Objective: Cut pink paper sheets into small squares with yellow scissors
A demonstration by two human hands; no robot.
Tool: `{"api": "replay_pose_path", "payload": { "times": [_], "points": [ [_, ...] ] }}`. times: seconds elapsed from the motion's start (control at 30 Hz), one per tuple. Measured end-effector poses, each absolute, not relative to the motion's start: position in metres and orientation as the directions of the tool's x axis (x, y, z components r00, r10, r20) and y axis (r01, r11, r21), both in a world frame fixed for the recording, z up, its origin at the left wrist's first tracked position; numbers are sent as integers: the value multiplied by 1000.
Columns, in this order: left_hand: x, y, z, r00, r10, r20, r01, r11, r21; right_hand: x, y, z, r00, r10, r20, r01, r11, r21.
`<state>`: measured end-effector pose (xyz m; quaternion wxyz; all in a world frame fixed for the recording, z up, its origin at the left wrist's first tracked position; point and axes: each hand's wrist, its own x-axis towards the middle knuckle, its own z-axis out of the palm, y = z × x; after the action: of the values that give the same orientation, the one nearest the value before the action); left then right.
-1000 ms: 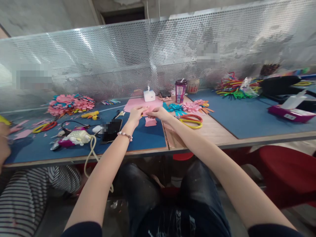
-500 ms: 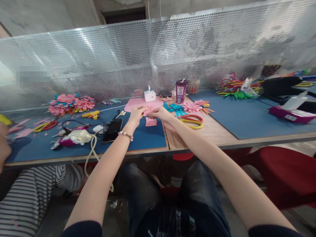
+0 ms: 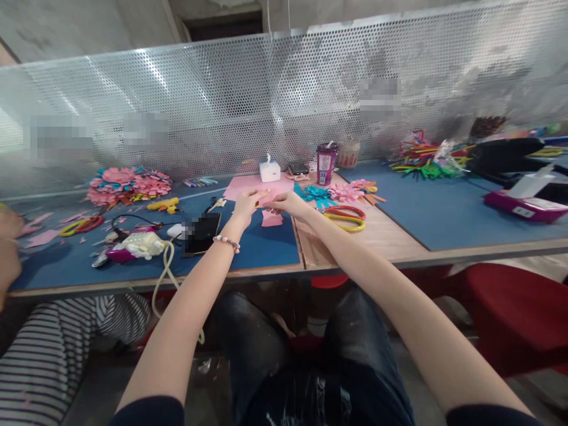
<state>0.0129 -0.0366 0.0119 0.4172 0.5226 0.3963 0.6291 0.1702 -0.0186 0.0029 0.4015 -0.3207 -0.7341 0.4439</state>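
Over the blue mat, my left hand (image 3: 247, 204) and my right hand (image 3: 286, 203) meet on a small piece of pink paper (image 3: 266, 198). Fingers of both hands are pinched on it, one at each side. Just below them a torn-edged pink paper scrap (image 3: 272, 218) lies on the mat. A large pink sheet (image 3: 237, 187) is spread behind my hands, with a small white tissue box (image 3: 270, 171) at its back edge. To the right of my right hand are red-and-yellow-handled scissors (image 3: 346, 218).
Fringed blue and pink paper flowers (image 3: 344, 192) lie by a purple cup (image 3: 326, 164). At left are a flower heap (image 3: 128, 184), a yellow glue gun (image 3: 164, 205), a dark phone (image 3: 202, 234) and a cable. A co-worker's arm (image 3: 9, 254) reaches in. A perforated metal screen (image 3: 213, 106) stands behind.
My hands keep almost the same place, still pinching the pink paper. At the far left, the co-worker's hand has shifted slightly.
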Motion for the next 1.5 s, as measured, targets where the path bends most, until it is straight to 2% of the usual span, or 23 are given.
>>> {"api": "replay_pose_path", "payload": {
  "times": [0.4, 0.6, 0.87, 1.5],
  "points": [
    [14, -37, 13, -112, 929, 353, -85, -363, 928, 171, -19, 1, -468, 805, 365, 117, 466, -877],
    [14, -40, 14, -97, 929, 357, -85, -365, 927, 171, -14, 0, -468, 814, 344, 105, 438, -893],
    [15, -42, 15, -88, 924, 372, -61, -377, 924, 174, -8, -1, -393, 822, 411, 74, 474, -877],
    [11, -35, 9, -58, 908, 415, -13, -416, 909, 180, -5, 5, -285, 860, 424, 11, 445, -895]
  ]
}}
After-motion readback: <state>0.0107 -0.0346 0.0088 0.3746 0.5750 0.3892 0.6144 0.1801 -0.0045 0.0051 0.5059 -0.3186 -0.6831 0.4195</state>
